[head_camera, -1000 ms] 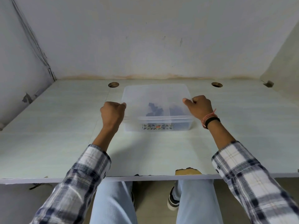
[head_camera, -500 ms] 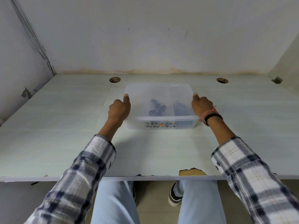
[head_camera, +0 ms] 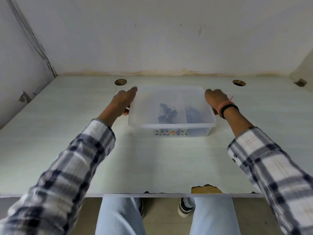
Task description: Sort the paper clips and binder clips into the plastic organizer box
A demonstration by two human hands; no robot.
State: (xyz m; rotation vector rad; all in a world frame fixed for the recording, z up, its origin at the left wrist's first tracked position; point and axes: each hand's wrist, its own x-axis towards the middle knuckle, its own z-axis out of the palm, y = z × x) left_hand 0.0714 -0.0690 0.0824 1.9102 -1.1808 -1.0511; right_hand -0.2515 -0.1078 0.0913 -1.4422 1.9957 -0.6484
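My left hand (head_camera: 123, 100) now lies against the left side of the translucent plastic organizer box (head_camera: 171, 110), its fingers stretched forward along the rim with the index tip near the far left corner; half a second ago it was a loose fist with only the thumb up on the rim. My right hand (head_camera: 216, 100) is on the box's right side, knuckles up and fingers curled down over the edge; how firmly they hold the wall I cannot tell, since the fingertips are hidden. It carries a pink thread and a black band (head_camera: 228, 109) at the wrist. The box sits on the pale desk (head_camera: 152, 163), in the middle toward the far wall, between the 2 round cable holes (head_camera: 120, 82), and it appears slightly farther from me than it did a second ago. Inside, dividers split it into 3 compartments: dark binder clips (head_camera: 166, 113) lie in the middle one, more dark clips (head_camera: 193, 113) in the right one, blurred through the plastic. A patterned label (head_camera: 171, 132) runs along the near wall. My plaid sleeves (head_camera: 81, 160) reach in from both sides.
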